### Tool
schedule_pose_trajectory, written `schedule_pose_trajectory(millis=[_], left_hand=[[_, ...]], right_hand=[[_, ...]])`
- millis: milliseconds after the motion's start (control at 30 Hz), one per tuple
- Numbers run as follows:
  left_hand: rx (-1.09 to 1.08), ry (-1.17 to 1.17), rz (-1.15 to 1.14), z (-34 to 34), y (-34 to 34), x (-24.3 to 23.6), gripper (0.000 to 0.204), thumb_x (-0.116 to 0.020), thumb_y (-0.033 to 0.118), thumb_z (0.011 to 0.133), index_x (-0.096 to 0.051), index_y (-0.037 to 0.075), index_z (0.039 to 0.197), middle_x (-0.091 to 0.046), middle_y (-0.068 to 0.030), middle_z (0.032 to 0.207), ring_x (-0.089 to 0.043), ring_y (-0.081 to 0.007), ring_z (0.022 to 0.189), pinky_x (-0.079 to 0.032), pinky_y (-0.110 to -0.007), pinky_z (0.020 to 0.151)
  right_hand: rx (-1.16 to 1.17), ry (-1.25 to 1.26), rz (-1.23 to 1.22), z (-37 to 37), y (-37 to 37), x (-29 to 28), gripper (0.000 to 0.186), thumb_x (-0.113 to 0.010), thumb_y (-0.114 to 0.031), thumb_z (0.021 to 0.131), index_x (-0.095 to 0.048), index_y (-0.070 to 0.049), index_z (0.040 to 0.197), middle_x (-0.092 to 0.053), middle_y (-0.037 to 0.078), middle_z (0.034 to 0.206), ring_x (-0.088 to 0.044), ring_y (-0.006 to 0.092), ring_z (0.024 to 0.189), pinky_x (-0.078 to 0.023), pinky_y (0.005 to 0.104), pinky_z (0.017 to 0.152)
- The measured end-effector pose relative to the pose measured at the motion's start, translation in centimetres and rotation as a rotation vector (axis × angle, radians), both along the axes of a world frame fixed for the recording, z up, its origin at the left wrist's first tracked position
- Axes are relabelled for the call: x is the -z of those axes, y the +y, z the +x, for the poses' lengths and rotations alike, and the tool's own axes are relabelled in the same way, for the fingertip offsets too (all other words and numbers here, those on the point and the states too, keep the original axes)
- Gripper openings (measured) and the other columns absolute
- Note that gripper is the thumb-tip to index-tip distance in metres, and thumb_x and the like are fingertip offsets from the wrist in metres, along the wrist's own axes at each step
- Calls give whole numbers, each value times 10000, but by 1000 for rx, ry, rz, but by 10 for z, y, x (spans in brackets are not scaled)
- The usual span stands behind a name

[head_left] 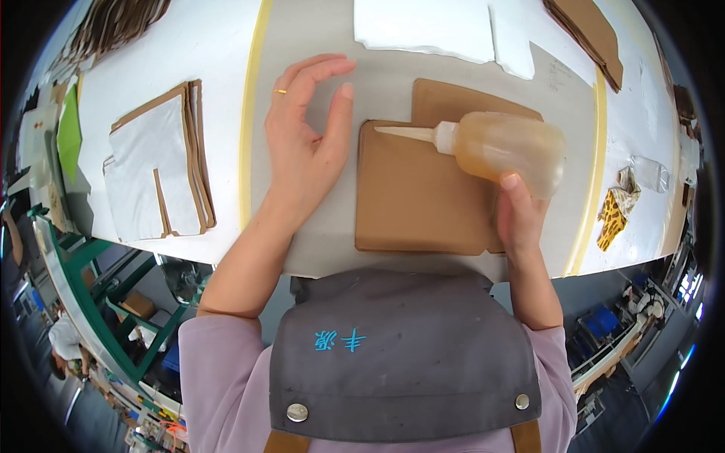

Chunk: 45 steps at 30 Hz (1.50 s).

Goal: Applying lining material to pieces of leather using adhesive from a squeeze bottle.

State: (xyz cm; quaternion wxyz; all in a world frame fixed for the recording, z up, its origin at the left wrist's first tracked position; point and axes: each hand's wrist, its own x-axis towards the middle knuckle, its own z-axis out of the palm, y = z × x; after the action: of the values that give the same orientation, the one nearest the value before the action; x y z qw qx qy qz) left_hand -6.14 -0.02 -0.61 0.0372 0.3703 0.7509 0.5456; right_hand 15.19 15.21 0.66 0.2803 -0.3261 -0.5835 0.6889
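My right hand (519,209) grips a translucent plastic squeeze bottle (510,143) of amber liquid. It is tipped sideways, its long narrow nozzle pointing left over the brown flat pieces (404,204), which lie overlapping on the grey work surface. My left hand (310,143) is raised just left of those pieces, fingers curved and apart with nothing between them.
Stacked white-and-brown pieces (143,174) lie left. White sheets (423,26) are at the back. Brown stacks (113,23) sit in the back corners, a spotted cloth (613,226) and clear plastic item (649,174) at right. Another person (68,340) is at far lower left.
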Motion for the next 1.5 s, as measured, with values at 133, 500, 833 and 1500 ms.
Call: schedule_pose_trajectory(millis=[133, 500, 833, 1500], left_hand=[[-1, -3, 29, -4, -2, 4, 200, -570, 37, 923, -652, 17, 1105, -640, -121, 1164, -580, -221, 1136, -403, -331, 1023], [-14, -8, 8, -6, 7, 8, 182, -589, 61, 925, -672, 24, 1083, -669, -74, 1121, -598, -176, 1088, -414, -298, 986], [-66, -65, -66, -6, 4, 16, 176, -574, 81, 956, -671, 23, 1091, -666, -64, 1103, -592, -151, 1008, -439, -263, 896], [-106, -132, -94, 0, 11, 14, 209, -553, 130, 995, -664, 16, 1131, -669, -35, 1104, -570, -84, 968, -434, -230, 871]], right_hand=[[-18, -35, -5, -6, 5, 1, 611, -805, -160, 773, -509, 8, 1280, -594, 81, 1178, -560, 179, 1086, -456, 336, 942], [-377, -284, -20, 35, 1, -16, 770, -841, -318, 716, -480, -13, 1324, -589, 76, 1192, -563, 189, 1110, -447, 355, 963], [346, 60, 51, 77, 147, -16, 555, -554, -464, 965, -481, -52, 1330, -571, 82, 1297, -560, 205, 1205, -496, 392, 986], [184, -201, 249, 86, 150, -25, 557, -640, -403, 925, -500, 3, 1281, -592, 85, 1163, -587, 195, 1125, -495, 335, 931]])
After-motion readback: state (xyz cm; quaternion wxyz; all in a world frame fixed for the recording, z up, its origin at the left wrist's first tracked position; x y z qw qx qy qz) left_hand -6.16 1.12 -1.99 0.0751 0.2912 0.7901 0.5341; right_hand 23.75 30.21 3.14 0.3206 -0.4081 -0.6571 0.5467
